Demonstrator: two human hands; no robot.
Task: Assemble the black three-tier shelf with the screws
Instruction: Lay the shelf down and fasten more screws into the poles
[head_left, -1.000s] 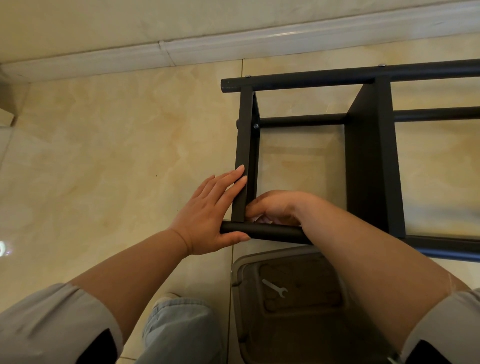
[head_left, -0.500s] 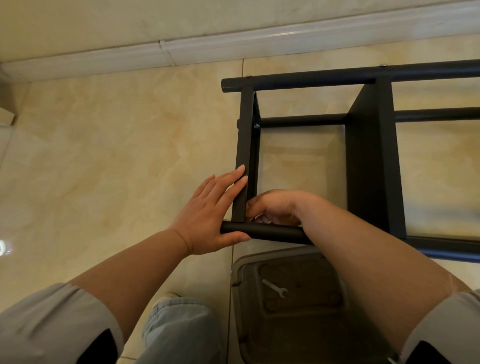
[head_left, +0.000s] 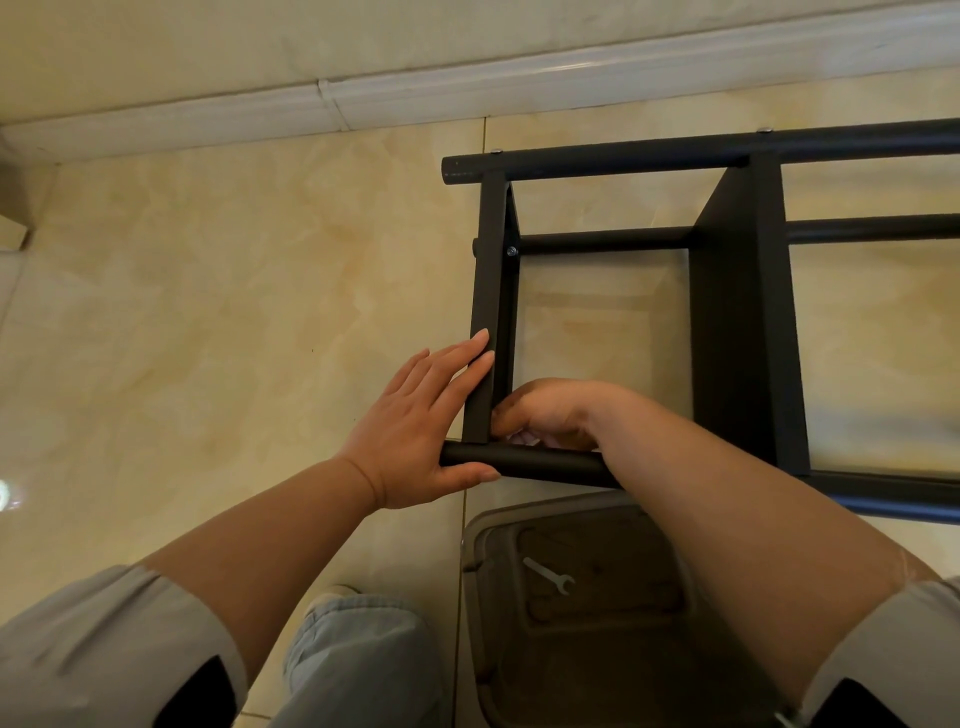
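The black shelf frame (head_left: 737, 312) lies on its side on the tiled floor, right of centre. My left hand (head_left: 421, 436) lies flat against the outer face of the end shelf panel (head_left: 488, 291), fingers straight, thumb under the near black tube (head_left: 540, 462). My right hand (head_left: 550, 415) reaches inside the frame at the corner where that panel meets the near tube. Its fingers are curled there; what they hold is hidden. A silver screw head (head_left: 511, 251) shows on the panel's inner side further up.
A translucent plastic bin (head_left: 587, 613) stands just below the frame, with a small silver wrench (head_left: 548, 574) in it. My knee in jeans (head_left: 358, 660) is at the bottom centre. A white baseboard (head_left: 467, 93) runs along the wall behind.
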